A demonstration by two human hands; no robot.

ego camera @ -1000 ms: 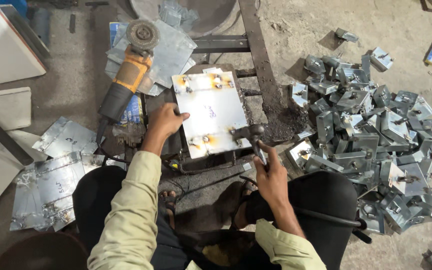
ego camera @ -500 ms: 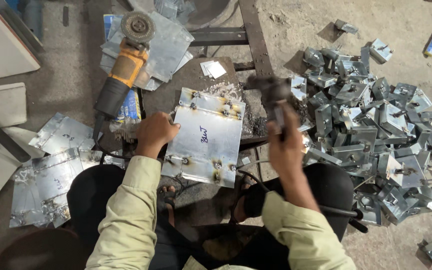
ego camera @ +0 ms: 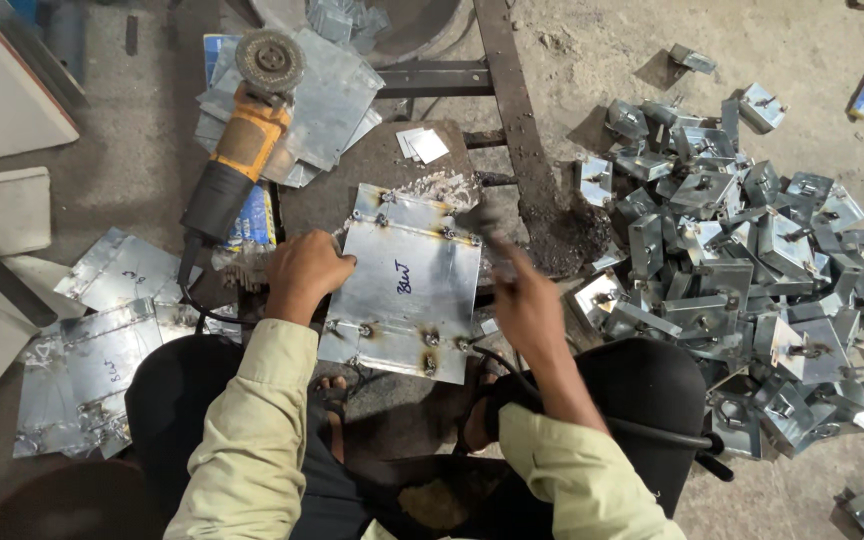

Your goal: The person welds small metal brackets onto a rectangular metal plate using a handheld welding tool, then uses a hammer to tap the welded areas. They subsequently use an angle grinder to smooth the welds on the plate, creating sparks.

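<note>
A rectangular grey metal plate (ego camera: 407,285) with scorched weld spots and small studs along its edges lies on a low work stand in front of me. My left hand (ego camera: 302,272) presses on its left edge and holds it down. My right hand (ego camera: 527,300) is blurred by motion at the plate's right edge. It is closed around a dark tool whose head smears towards the plate's upper right corner. A black cable (ego camera: 612,425) runs from that side across my right thigh.
An orange and black angle grinder (ego camera: 242,150) lies on loose sheets at the upper left. A large pile of folded metal brackets (ego camera: 742,250) fills the right. Flat marked sheets (ego camera: 102,340) lie on the floor at left. A dark steel frame bar (ego camera: 507,100) runs upward.
My right hand rose with the dark tool over the bracket pile, then swung down to the plate's right edge. The plate shifted and now sits slightly rotated under my left hand.
</note>
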